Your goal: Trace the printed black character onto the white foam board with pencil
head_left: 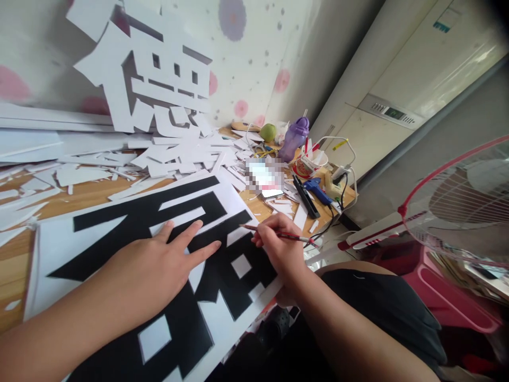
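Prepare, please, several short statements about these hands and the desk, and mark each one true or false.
1. The right hand holds a pencil. True.
2. The left hand makes a fist. False: it lies open on the black character.
3. A purple bottle stands on the desk. True.
4. The glue gun is yellow. False: it is blue.
5. The large white cut-out lies on the floor. False: it stands upright before the wall.
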`<state>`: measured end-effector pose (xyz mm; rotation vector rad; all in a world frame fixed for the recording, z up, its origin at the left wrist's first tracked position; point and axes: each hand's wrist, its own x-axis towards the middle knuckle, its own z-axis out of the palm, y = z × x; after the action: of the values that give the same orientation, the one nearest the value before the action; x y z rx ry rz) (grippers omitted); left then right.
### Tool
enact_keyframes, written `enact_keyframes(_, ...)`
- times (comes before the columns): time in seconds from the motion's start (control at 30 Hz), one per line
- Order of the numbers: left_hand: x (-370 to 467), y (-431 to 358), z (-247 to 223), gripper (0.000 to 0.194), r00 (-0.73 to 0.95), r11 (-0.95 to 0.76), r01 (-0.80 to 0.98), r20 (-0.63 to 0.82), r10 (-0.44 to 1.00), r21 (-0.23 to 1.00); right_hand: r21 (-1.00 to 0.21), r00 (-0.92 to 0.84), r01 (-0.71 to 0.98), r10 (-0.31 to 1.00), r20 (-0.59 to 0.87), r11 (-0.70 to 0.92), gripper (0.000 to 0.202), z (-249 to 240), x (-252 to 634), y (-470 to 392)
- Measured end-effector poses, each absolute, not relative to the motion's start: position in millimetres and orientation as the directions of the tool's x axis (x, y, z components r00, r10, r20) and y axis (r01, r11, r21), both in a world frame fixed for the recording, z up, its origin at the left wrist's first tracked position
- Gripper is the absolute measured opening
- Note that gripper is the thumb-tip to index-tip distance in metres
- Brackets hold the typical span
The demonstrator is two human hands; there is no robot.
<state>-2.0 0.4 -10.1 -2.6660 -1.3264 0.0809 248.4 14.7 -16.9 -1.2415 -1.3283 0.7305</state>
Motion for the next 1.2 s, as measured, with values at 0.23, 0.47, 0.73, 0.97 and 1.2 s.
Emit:
enact_keyframes(0.23,-2.1,1.4,-29.2,0.069,0.576,-0.58,0.815,0.093,0.812,0.013,-0.948,0.079,0.278,0.98,0.185,0.157,0.018,-25.9,235.2,10.6)
enact_keyframes(0.47,1.0,-2.0,-19.4,0.069,0.576,-0.574,0.817,0.073,0.814,-0.052,-0.911,0.066,0.357,0.968,0.242,0.204,0.02,-27.5,237.9,9.9)
enact_keyframes(0.73,7.1,-4.4,-4.3,0.072,0.59,-0.589,0.746,-0.104,0.801,-0.309,-0.928,-0.027,0.288,0.971,0.238,0.236,0.018,-27.2,243.8,7.7)
enact_keyframes(0.97,9.1,-3.1,-2.3,0.069,0.585,-0.587,0.762,-0.097,0.805,-0.275,-0.932,-0.053,0.269,0.97,0.236,0.242,0.019,-27.2,246.6,6.9)
enact_keyframes(1.2,7.1,-2.2,-4.3,0.069,0.589,-0.586,0.751,-0.092,0.803,-0.304,-0.943,-0.025,0.241,0.973,0.229,0.228,0.018,-26.5,244.5,5.0)
